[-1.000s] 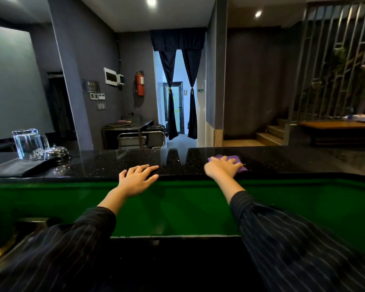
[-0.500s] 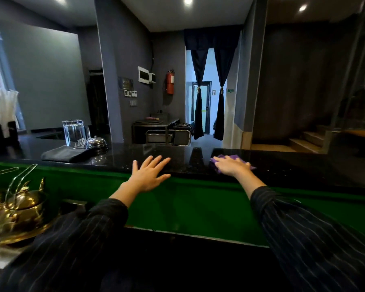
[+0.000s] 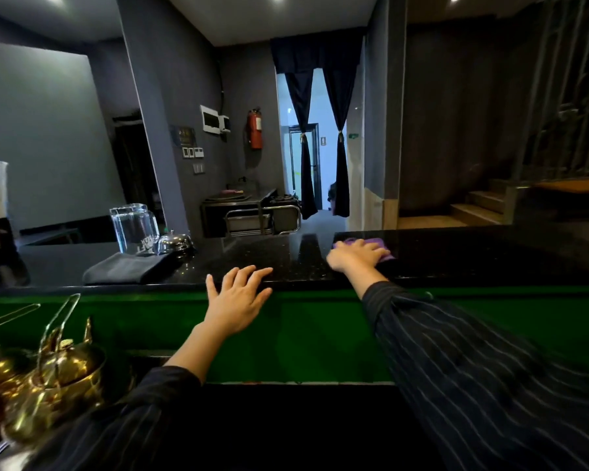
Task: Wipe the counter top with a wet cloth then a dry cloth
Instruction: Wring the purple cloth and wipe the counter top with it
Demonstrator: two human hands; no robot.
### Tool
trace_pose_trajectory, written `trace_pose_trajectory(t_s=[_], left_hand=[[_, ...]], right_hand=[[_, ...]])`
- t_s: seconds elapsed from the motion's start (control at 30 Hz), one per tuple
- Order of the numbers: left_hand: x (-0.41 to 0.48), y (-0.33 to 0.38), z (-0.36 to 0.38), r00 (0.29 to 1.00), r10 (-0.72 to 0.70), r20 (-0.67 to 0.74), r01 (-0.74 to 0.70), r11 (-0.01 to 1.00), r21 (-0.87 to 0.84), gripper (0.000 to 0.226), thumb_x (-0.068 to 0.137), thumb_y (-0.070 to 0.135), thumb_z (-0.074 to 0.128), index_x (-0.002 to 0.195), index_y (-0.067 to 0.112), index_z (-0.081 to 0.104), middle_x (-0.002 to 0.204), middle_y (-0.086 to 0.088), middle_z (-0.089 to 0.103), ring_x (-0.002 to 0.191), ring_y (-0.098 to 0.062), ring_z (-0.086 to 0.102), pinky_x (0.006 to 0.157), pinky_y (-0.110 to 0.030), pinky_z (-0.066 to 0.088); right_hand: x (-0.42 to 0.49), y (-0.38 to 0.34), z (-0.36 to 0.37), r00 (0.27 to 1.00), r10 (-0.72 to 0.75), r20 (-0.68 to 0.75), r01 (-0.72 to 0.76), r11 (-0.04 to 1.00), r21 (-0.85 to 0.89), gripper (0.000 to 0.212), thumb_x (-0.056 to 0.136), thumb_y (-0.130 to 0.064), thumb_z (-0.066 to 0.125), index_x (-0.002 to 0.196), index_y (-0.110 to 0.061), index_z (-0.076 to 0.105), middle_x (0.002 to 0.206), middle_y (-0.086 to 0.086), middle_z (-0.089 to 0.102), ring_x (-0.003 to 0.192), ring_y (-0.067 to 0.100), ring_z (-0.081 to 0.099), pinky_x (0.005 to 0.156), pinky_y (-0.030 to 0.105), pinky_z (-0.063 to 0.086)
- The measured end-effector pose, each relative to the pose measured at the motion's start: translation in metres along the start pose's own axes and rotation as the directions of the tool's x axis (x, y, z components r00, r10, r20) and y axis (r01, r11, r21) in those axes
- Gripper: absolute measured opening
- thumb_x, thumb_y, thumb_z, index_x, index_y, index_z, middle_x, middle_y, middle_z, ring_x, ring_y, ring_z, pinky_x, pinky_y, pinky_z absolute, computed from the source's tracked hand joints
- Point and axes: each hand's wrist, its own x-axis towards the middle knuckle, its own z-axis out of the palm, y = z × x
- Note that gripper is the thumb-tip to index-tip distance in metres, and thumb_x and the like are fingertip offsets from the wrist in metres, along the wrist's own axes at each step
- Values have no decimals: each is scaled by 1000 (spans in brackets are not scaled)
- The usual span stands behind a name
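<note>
On black counter top (image 3: 252, 253), right hand (image 3: 352, 255) flat on purple cloth (image 3: 383, 243) (fingers straight), left hand (image 3: 237, 297) fingers spread at edge

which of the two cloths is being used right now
The purple cloth, pressed flat under the right hand; the black cloth lies folded and untouched beside the jug.

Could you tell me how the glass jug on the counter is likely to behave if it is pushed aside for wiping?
The jug looks like thick-walled clear glass, so it is probably heavy for its size and breakable. It is tall and upright, so a high push may tip it. The counter top is glossy, so it would likely slide easily.
</note>
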Motion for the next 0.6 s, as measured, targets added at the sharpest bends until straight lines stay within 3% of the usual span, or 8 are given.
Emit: trace_pose_trajectory(t_s=[0.17, 0.23, 0.3, 0.37, 0.47, 0.6], left_hand=[[2, -16, -7, 990, 122, 71, -125, 991, 39, 59, 97, 51, 27, 150, 31, 10, 159, 11, 8, 148, -16, 3, 116, -53, -3], [3, -34, -12, 975, 200, 93, -207, 975, 79, 67, 93, 57, 25, 151, 28, 8, 160, 9, 9, 148, -15, 3, 117, -48, 2], [3, -65, -18, 984, 166, 67, -172, 980, 97, 69, 91, 59, 28, 150, 31, 7, 160, 9, 10, 148, -19, 3, 117, -47, 4], [-3, -103, -22, 995, 94, 29, -97, 989, 108, 66, 94, 53, 36, 150, 33, 9, 159, 5, 12, 148, -21, 6, 118, -46, 4], [-11, -130, -21, 990, 137, 17, -138, 982, 127, 67, 93, 55, 38, 150, 35, 8, 159, 4, 14, 147, -20, 9, 119, -43, 4], [-9, -119, -16, 995, 96, -20, -94, 990, 101, 71, 91, 59, 38, 149, 33, 9, 158, 1, 13, 147, -23, 7, 118, -46, 1]], right_hand=[[-36, -107, 9, 929, -365, 61, 359, 929, 91, 53, 102, -49, 22, 154, -39, 19, 165, 8, 11, 148, 44, 8, 113, 65, 5], [-37, -109, 8, 893, -442, 88, 430, 894, 123, 52, 101, -55, 19, 153, -45, 19, 165, 1, 14, 150, 37, 9, 114, 64, 4], [-35, -88, 5, 883, -458, 104, 439, 883, 167, 54, 97, -62, 19, 150, -49, 23, 162, -6, 24, 150, 31, 15, 115, 66, 5], [-23, -55, 5, 913, -397, 97, 380, 912, 153, 62, 88, -70, 16, 148, -54, 25, 162, -12, 21, 150, 31, 15, 113, 70, 5], [-4, -3, 6, 981, -184, 56, 175, 974, 143, 75, 77, -80, 10, 147, -56, 21, 164, -16, 11, 151, 29, 8, 112, 71, 2], [-4, 22, 8, 980, 199, -19, -195, 972, 134, 54, 100, -52, 22, 153, -38, 24, 164, 2, 16, 147, 41, 12, 111, 69, 10]])
